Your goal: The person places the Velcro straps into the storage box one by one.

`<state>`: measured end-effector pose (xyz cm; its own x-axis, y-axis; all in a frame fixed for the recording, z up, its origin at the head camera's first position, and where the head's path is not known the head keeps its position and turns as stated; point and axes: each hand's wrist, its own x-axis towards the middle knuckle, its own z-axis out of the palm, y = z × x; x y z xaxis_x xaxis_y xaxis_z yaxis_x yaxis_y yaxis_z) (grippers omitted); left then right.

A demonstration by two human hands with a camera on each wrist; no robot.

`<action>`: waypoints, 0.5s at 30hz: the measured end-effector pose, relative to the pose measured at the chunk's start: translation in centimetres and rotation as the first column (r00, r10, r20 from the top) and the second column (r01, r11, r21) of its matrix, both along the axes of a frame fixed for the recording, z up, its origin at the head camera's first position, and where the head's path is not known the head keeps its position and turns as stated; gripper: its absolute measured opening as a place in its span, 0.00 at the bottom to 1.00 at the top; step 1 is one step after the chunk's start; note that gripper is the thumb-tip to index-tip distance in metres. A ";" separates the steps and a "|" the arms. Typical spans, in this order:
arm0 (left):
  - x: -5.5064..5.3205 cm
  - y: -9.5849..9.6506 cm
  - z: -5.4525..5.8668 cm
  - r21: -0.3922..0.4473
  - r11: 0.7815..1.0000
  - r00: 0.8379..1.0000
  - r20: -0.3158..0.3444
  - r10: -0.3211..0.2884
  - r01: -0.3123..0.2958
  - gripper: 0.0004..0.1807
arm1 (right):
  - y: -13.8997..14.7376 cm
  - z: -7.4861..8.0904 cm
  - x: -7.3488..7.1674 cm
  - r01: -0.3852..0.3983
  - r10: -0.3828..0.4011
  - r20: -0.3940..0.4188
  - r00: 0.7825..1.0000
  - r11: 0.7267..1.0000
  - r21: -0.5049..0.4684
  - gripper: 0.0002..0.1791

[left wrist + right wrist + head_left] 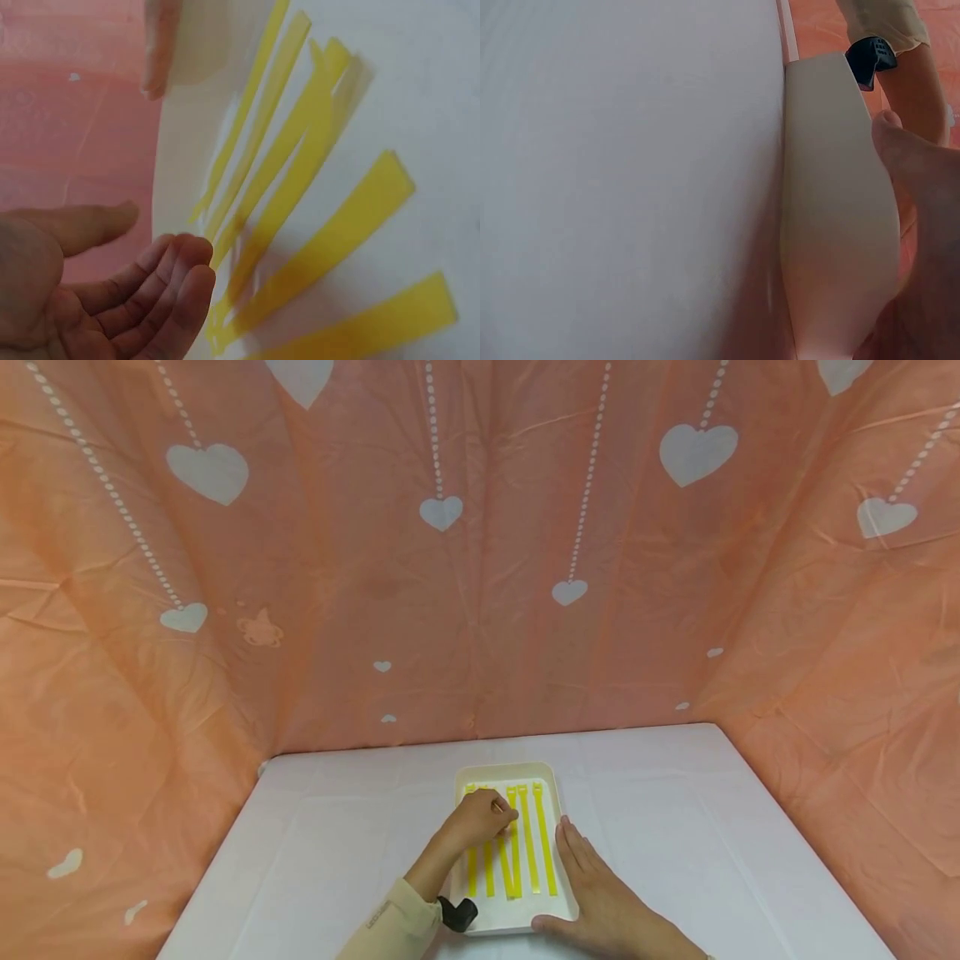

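Observation:
Several yellow straps with slotted heads [545, 847] lie lengthwise, roughly side by side, in a shallow white tray [504, 771]. Two near the middle lean together at their near ends. Over the straps hovers my left hand [474, 820], hiding parts of those on the left. In the left wrist view that hand [124, 307] has its thumb apart from gently bent fingers, with nothing between them. My right hand [611, 902] rests along the tray's right side, fingers straight, thumb at the near right corner. The right wrist view shows its thumb [889, 131] at the tray's rim.
The tray stands on a white-covered table [360, 827]. Peach cloth with white hearts [480, 635] hangs behind the table and along both sides. A black wrist device [459, 913] sits on the left forearm, close to the tray's near left corner.

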<state>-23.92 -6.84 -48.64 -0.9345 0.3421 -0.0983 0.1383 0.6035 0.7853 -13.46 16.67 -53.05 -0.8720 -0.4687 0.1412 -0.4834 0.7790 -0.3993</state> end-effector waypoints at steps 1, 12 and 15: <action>0.1 -0.2 0.1 0.002 1.000 1.000 -0.008 -0.009 0.009 0.11 | 0.0 0.0 0.0 0.000 0.000 -0.007 1.000 1.000 0.001 0.71; 1.2 -3.1 0.7 -0.009 1.000 0.994 -0.109 -0.022 0.021 0.12 | 0.5 0.0 0.1 0.032 -0.032 0.109 0.994 0.999 0.004 0.72; 1.4 -4.0 0.9 -0.016 1.000 0.992 -0.127 0.014 -0.016 0.10 | 0.7 0.1 -0.1 0.046 -0.043 0.114 0.993 0.999 -0.017 0.68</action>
